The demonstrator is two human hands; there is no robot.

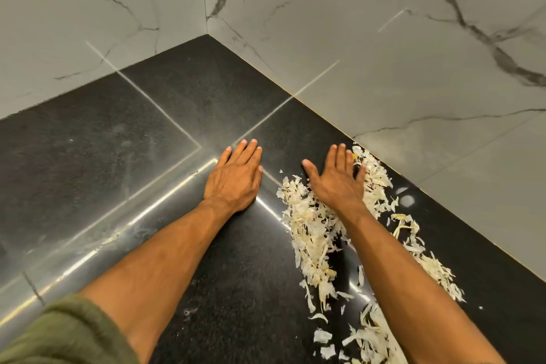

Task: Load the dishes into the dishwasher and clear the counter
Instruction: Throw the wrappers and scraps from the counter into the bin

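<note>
Both my hands lie flat on a black speckled stone counter (124, 156) in a corner. My left hand (235, 177) rests palm down with straight fingers on bare stone, holding nothing. My right hand (336, 180) also lies palm down with spread fingers, on top of a pile of pale, papery peel scraps (310, 230). The scraps stretch in a band from the wall edge past my right wrist toward the lower right. No dishes or dishwasher are in view.
White marble-look wall tiles (325, 38) close the counter at the back left and along the right. More loose peel scraps (437, 272) lie close to the right wall. A green sleeve (65, 334) shows at the lower left.
</note>
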